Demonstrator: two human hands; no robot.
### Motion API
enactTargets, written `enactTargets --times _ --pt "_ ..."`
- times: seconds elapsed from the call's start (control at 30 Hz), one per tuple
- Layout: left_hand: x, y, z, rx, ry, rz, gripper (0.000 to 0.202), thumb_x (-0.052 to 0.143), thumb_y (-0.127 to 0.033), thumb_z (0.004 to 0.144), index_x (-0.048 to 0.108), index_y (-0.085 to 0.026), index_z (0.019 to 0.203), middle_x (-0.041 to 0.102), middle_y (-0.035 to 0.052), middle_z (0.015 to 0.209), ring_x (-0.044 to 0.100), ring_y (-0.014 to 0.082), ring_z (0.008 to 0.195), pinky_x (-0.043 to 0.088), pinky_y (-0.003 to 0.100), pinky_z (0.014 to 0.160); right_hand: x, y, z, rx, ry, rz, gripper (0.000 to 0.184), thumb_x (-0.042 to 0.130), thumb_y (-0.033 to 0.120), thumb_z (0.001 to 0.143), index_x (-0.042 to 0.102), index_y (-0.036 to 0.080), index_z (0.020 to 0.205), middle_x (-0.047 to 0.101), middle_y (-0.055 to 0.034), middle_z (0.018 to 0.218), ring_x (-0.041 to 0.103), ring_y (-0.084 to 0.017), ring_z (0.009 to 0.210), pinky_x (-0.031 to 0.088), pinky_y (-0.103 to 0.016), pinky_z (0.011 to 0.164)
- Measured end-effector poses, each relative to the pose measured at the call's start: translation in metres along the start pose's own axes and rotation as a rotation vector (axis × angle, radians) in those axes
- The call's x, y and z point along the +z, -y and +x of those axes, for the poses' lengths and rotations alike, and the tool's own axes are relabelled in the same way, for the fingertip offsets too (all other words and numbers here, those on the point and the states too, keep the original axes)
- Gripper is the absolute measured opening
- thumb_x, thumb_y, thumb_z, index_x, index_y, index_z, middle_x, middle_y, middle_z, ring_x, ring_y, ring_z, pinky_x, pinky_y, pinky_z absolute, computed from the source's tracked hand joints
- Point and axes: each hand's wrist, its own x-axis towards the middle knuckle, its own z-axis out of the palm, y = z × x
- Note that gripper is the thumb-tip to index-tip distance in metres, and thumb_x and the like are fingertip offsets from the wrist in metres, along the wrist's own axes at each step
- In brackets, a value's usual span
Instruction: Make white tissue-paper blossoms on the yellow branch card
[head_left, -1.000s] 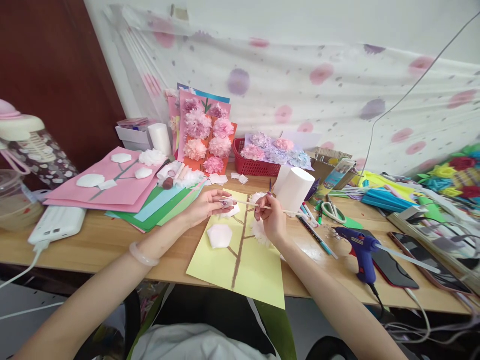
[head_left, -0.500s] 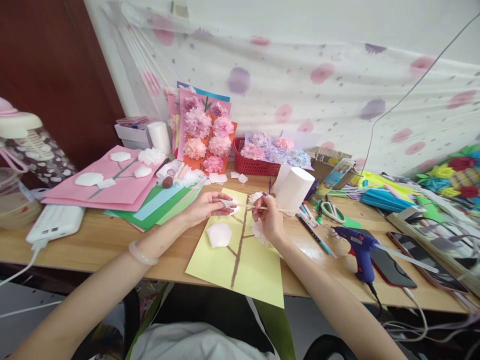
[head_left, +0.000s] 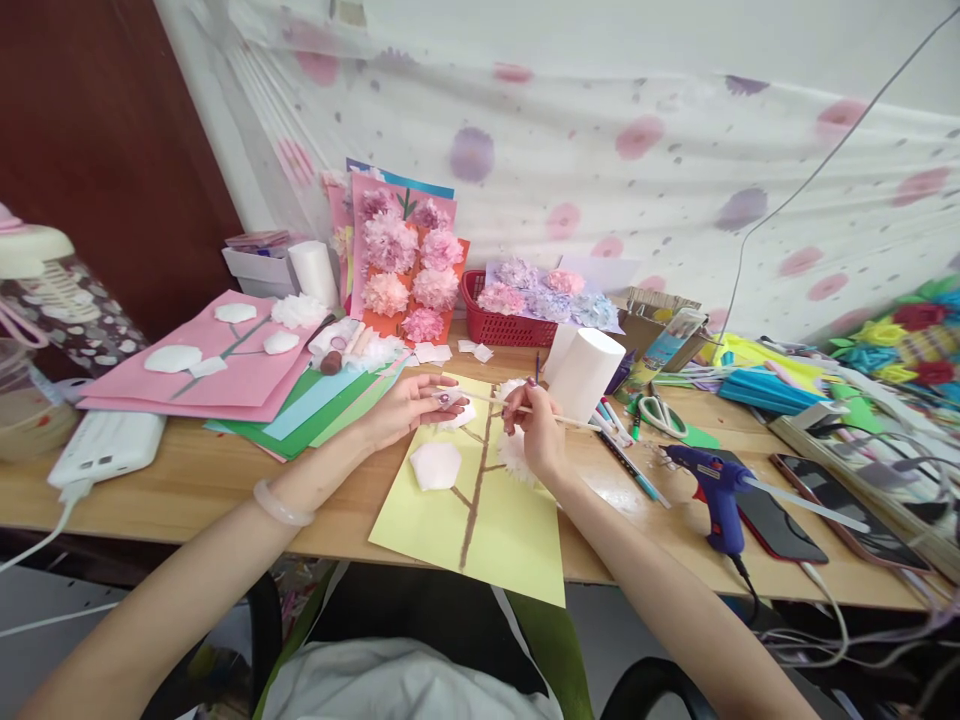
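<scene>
Your right hand (head_left: 535, 425) pinching a thin stick (head_left: 579, 422), left hand (head_left: 407, 408) at its left end, hold unclear, yellow card (head_left: 514, 540) beneath

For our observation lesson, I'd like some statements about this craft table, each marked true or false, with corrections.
1. The right hand holds a thin stick. True.
2. The sheet of paper below the hands is pink. False: the yellow sheet is below them.
3. The glue gun lies to the right of that sheet. True.
4. The scissors are in the red basket. False: the scissors lie outside it, to the right of the white roll.
5. A bracelet is worn on the left arm. True.
</scene>
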Motion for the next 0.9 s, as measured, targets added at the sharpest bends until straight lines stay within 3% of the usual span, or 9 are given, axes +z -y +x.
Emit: enactTargets --times 0.13,0.27,0.47,0.9 --pt "0.0013 0.0017 -0.0004 0.009 0.052 0.057 0.036 0.068 -0.012 0.080 0.055 -0.012 0.112 0.074 0.0120 0.095 0.071 0.0216 0.092 0.051 0.040 0.092 -0.0018 -0.0014 0.0032 0.023 -0.047 0.052 0.040 0.049 0.041 0.086 0.053 0.018 0.053 0.051 0.0017 0.051 0.045 -0.008 0.040 0.033 -0.021 0.040" --pt "0.0004 0.0051 0.0014 0.023 0.015 0.141 0.040 0.073 -0.017 0.077 0.055 -0.012 0.111 0.075 0.0109 0.091 0.072 0.0216 0.086 0.054 0.039 0.087 -0.0015 -0.0020 0.0026 0.047 -0.033 0.044 0.040 0.049 0.037 0.085 0.051 0.018 0.050 0.049 0.0019 0.047 0.044 -0.008 0.039 0.033 -0.021 0.039" --pt "-0.0029 0.0051 0.0030 0.073 -0.012 0.177 0.041 0.078 -0.024 0.072 0.058 -0.013 0.106 0.075 0.0093 0.091 0.072 0.0208 0.085 0.055 0.036 0.084 -0.0010 -0.0011 0.0040 0.093 -0.111 0.097 0.036 0.052 0.038 0.080 0.051 0.019 0.049 0.049 0.0020 0.044 0.041 -0.008 0.037 0.031 -0.021 0.038" --pt "-0.0023 0.0086 0.0034 0.038 0.090 0.201 0.032 0.074 -0.029 0.077 0.060 -0.013 0.100 0.074 0.0109 0.094 0.071 0.0188 0.083 0.053 0.038 0.088 -0.0015 -0.0072 0.0030 0.104 -0.015 0.082 0.038 0.049 0.035 0.084 0.051 0.019 0.049 0.048 0.0018 0.043 0.042 -0.009 0.038 0.032 -0.021 0.038"
